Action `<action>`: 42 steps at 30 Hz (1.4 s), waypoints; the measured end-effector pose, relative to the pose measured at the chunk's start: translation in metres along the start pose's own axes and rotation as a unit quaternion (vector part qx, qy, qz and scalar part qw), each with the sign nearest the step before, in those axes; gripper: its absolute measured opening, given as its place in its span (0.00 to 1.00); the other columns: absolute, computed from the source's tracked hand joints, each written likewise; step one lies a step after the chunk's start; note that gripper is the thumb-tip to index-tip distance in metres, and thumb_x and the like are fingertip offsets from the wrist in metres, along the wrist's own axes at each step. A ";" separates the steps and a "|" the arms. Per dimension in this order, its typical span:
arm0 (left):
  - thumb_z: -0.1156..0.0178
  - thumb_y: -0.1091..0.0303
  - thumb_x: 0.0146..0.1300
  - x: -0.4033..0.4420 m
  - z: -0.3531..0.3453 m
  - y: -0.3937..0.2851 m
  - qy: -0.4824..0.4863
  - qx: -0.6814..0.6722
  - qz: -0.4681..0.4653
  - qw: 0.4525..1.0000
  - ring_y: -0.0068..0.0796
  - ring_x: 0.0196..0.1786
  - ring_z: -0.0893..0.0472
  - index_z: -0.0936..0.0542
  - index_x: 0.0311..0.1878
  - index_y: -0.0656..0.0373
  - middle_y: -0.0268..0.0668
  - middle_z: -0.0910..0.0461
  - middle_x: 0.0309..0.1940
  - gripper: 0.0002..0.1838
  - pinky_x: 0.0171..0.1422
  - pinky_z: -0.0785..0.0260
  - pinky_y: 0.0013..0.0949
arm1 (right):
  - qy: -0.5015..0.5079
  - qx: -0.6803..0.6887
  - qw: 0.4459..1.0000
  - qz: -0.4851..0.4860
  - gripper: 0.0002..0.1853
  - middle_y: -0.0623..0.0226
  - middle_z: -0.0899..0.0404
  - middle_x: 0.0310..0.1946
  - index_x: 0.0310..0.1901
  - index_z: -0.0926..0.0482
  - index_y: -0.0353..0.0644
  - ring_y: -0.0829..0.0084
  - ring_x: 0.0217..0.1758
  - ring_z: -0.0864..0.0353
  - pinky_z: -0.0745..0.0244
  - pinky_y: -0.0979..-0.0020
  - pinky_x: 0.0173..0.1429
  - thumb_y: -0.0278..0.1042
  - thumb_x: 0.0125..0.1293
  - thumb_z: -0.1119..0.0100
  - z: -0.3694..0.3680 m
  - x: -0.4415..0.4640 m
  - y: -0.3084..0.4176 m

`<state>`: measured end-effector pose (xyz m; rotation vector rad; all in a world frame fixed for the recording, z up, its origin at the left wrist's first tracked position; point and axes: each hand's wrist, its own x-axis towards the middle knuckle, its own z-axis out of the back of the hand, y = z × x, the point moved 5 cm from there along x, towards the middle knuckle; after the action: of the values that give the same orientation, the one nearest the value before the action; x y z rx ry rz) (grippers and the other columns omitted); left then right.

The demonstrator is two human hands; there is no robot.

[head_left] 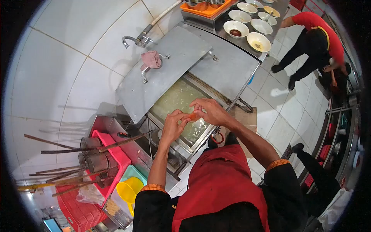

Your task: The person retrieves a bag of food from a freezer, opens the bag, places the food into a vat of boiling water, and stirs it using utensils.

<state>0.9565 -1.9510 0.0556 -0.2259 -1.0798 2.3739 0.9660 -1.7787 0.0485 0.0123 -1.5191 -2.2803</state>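
1. The left hand (175, 125) and right hand (209, 110), centre of frame, pinched a small orange item (189, 117) between their fingertips.
2. The item was above an open vat (191, 149) of cloudy liquid (176, 97).
3. A metal lid (174, 73) lay at the vat's upper left, a pink cloth (151, 59) on its handle.
4. White bowls (262, 26) stood on a table (211, 26), upper right.

left hand (174, 123) and right hand (210, 110) pinching orange piece (191, 116), liquid-filled vat (188, 147) below

Steel counter (221, 20) at the top, right of centre, is loaded with pale bowls (262, 26). Orange tray (209, 12)'s on there too.
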 end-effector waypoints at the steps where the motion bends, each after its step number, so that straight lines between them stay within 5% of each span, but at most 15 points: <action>1: 0.33 0.76 0.56 0.000 -0.001 0.005 0.006 0.004 0.001 1.000 0.44 0.33 0.20 0.14 0.42 0.61 0.44 0.20 0.31 0.09 0.41 0.30 0.40 | -0.009 -0.001 1.000 0.004 0.16 0.55 0.20 0.40 0.51 0.24 0.39 0.55 0.42 0.19 0.25 0.58 0.47 0.25 0.60 0.38 -0.001 0.000 -0.001; 7: 0.36 0.82 0.55 0.006 0.003 0.047 -0.019 0.092 -0.001 0.996 0.49 0.38 0.18 0.14 0.41 0.64 0.50 0.19 0.35 0.11 0.43 0.27 0.43 | -0.111 -0.173 0.979 0.003 0.23 0.60 0.20 0.45 0.57 0.24 0.44 0.61 0.42 0.18 0.23 0.62 0.48 0.34 0.60 0.31 0.009 -0.043 0.003; 16: 0.36 0.73 0.57 0.027 -0.007 0.124 -0.021 0.220 0.068 0.973 0.52 0.39 0.17 0.14 0.39 0.63 0.53 0.18 0.37 0.08 0.44 0.25 0.46 | -0.084 -0.090 0.948 -0.293 0.23 0.56 0.21 0.45 0.58 0.25 0.43 0.59 0.41 0.17 0.22 0.61 0.46 0.30 0.60 0.33 0.016 -0.192 -0.069; 23: 0.41 0.76 0.57 0.040 -0.003 0.120 -0.033 0.265 0.076 0.961 0.58 0.39 0.19 0.16 0.37 0.64 0.56 0.21 0.36 0.07 0.44 0.26 0.51 | -0.163 -0.025 0.919 -0.358 0.17 0.58 0.19 0.35 0.52 0.22 0.39 0.63 0.35 0.16 0.22 0.64 0.42 0.26 0.61 0.35 -0.004 -0.269 -0.094; 26: 0.40 0.77 0.56 0.040 0.001 0.102 -0.002 0.241 0.021 0.970 0.58 0.40 0.18 0.16 0.38 0.66 0.57 0.20 0.36 0.08 0.44 0.26 0.50 | -0.164 -0.043 0.935 -0.312 0.13 0.58 0.19 0.33 0.48 0.20 0.37 0.64 0.36 0.16 0.22 0.65 0.41 0.26 0.62 0.36 -0.003 -0.248 -0.081; 33: 0.38 0.77 0.54 0.033 -0.015 0.110 -0.035 0.226 0.069 0.971 0.56 0.37 0.17 0.18 0.38 0.67 0.56 0.18 0.32 0.08 0.42 0.25 0.49 | -0.172 -0.023 0.970 -0.168 0.10 0.58 0.17 0.34 0.48 0.18 0.39 0.64 0.30 0.19 0.23 0.65 0.38 0.29 0.65 0.38 0.017 -0.149 -0.040; 42: 0.31 0.69 0.53 0.050 -0.032 0.132 -0.059 0.258 0.049 0.963 0.53 0.35 0.17 0.21 0.33 0.64 0.53 0.18 0.29 0.10 0.41 0.28 0.49 | -0.132 -0.036 0.954 -0.265 0.09 0.65 0.20 0.30 0.47 0.18 0.37 0.77 0.27 0.25 0.27 0.72 0.34 0.28 0.67 0.38 0.007 -0.215 -0.079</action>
<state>0.8738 -1.9767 -0.0609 0.0534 -0.4719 2.6878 1.1373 -1.6753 -0.0640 0.1127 -1.7236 -2.8547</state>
